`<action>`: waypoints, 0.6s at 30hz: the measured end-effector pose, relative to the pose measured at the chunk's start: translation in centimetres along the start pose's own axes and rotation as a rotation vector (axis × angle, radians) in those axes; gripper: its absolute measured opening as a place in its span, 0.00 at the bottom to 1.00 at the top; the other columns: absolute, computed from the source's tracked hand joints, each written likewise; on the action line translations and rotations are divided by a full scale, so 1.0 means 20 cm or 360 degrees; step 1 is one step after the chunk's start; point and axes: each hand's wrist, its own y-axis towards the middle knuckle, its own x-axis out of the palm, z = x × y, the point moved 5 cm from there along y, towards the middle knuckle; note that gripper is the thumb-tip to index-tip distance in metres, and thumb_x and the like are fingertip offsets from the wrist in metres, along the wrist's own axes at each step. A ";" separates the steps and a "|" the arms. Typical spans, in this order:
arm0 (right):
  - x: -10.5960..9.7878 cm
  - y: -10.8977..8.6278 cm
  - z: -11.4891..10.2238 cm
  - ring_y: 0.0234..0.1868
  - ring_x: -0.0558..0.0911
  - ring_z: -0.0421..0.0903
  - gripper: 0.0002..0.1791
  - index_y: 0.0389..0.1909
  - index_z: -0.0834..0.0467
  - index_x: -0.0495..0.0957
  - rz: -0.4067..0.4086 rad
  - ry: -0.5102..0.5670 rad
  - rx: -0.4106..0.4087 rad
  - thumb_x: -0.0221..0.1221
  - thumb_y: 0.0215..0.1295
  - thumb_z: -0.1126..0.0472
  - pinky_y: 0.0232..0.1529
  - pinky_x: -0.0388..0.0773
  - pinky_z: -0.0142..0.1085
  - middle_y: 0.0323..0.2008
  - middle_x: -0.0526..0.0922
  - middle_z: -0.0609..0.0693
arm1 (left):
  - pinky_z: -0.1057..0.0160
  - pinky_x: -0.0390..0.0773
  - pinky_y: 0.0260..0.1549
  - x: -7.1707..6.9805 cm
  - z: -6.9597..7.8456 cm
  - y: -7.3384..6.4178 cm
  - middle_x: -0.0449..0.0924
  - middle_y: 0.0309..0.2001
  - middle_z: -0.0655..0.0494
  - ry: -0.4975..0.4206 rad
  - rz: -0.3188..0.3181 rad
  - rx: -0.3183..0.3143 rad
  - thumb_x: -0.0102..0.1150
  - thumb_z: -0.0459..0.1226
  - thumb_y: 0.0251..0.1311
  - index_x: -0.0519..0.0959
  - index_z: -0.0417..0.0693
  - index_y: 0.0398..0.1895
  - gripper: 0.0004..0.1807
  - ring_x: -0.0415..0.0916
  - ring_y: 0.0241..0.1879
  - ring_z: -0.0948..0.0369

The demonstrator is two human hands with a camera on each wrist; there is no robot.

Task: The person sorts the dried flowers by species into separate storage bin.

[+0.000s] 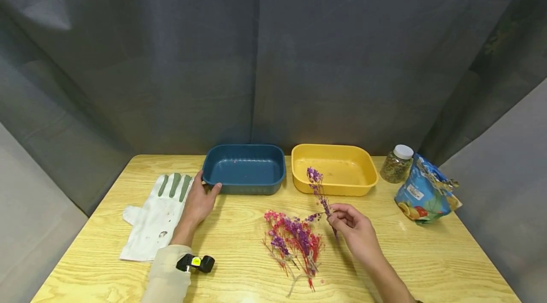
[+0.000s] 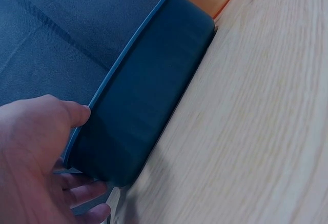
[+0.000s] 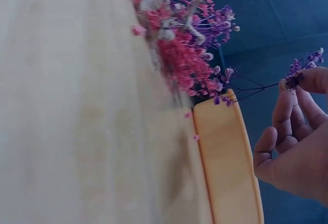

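Note:
At the front left corner of the dark blue plastic bin (image 1: 243,189), my left hand (image 1: 202,201) grips the rim. In the left wrist view the thumb (image 2: 79,115) lies on the front edge, with the other fingers round the end wall. My right hand (image 1: 351,228) pinches a sprig of purple dried flowers (image 1: 318,184) between thumb and fingertips, its head up in front of the yellow bin (image 1: 334,190). Beside that hand, a loose bunch of pink and purple dried flowers (image 1: 295,236) lies on the table, its stems towards me.
A white work glove (image 1: 154,222) with green fingers lies left of my left arm. At the right back stand a white-lidded jar (image 1: 395,167) of dried bits and a crumpled blue bag (image 1: 425,194). A grey curtain (image 1: 273,56) hangs behind the wooden table (image 1: 239,255).

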 end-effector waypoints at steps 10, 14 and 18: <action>0.04 0.14 -0.13 0.37 0.79 0.39 0.15 0.51 0.60 0.76 -0.0009 0.0016 -0.0150 0.59 0.67 0.57 0.36 0.75 0.31 0.40 0.78 0.53 | 0.43 0.62 0.65 0.00 0.01 0.00 0.59 0.70 0.37 -0.0023 0.0007 -0.0001 0.52 0.51 0.67 0.43 0.43 0.77 0.44 0.65 0.66 0.43; 0.07 0.22 -0.19 0.37 0.79 0.40 0.14 0.50 0.59 0.76 -0.0022 0.0027 -0.0186 0.59 0.68 0.58 0.36 0.75 0.30 0.39 0.79 0.52 | 0.42 0.63 0.64 0.01 0.00 0.00 0.59 0.70 0.38 -0.0023 -0.0003 0.0007 0.52 0.54 0.67 0.42 0.44 0.77 0.46 0.66 0.66 0.43; 0.12 0.29 -0.24 0.39 0.80 0.44 0.13 0.50 0.59 0.77 -0.0049 0.0039 -0.0212 0.58 0.68 0.59 0.39 0.77 0.31 0.39 0.79 0.52 | 0.42 0.64 0.64 0.00 -0.01 0.01 0.59 0.70 0.37 -0.0034 0.0000 0.0017 0.51 0.55 0.67 0.42 0.45 0.77 0.46 0.66 0.66 0.43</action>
